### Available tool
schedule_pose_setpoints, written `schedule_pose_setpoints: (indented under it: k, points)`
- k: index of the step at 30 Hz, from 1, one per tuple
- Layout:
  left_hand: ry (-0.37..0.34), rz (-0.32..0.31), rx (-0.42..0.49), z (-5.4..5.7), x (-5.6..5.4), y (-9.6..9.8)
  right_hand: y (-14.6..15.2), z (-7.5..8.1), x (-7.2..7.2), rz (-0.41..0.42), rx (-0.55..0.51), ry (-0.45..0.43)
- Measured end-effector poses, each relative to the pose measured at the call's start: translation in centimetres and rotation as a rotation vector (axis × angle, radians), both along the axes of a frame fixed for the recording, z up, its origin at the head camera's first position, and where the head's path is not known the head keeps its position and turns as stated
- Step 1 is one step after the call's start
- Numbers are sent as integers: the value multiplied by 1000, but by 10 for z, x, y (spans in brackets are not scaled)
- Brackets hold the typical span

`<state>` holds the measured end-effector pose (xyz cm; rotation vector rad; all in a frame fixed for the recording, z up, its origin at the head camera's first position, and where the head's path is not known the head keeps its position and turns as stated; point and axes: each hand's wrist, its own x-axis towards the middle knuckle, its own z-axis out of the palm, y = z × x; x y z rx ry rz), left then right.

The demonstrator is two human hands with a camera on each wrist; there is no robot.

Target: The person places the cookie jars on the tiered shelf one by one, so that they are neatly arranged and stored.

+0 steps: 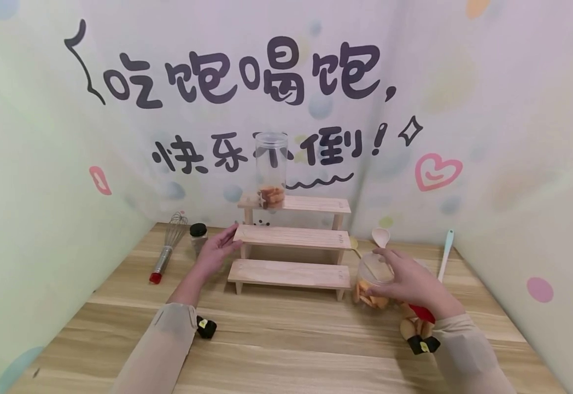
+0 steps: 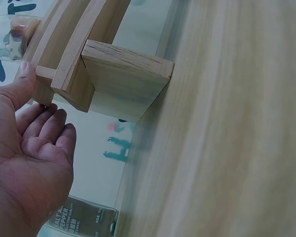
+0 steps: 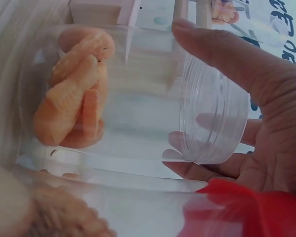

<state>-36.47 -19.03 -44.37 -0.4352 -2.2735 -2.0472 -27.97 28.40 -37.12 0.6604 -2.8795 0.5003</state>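
A three-tier wooden display stand [image 1: 291,236] stands on the table. My left hand [image 1: 217,254] is at the left end of its middle tier, with thumb and fingertips [image 2: 44,116] on either side of the board's end. On the right, my right hand [image 1: 407,282] grips a clear plastic jar [image 3: 138,108] near its top, the thumb on one side and fingers round the other. Orange-brown biscuits [image 3: 76,94] lie at the jar's bottom. Another tall clear jar [image 1: 272,158] with biscuits stands on the top tier, at its left.
Left of the stand are a whisk [image 1: 167,249] and a black-capped pepper bottle [image 1: 198,238]. Behind the right hand lie a pale spoon [image 1: 381,236] and a light-blue-handled utensil [image 1: 446,254]. A second jar [image 3: 153,207] and something red [image 3: 246,207] sit beside the gripped jar.
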Motion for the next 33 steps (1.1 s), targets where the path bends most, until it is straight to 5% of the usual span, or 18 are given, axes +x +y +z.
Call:
schedule_pose_setpoints:
  k: [10, 15, 22, 33]
  points:
    - [-5, 4, 1, -1, -1, -1, -4, 11, 5, -13, -72, 14]
    - [-6, 5, -2, 0, 1, 0, -3, 20, 11, 11, -122, 102]
    - [-10, 5, 11, -1, 0, 0, -8, 35, 13, -27, -293, 234]
    - [-13, 14, 11, 0, 1, 1, -41, 60, 7, -166, -608, 300]
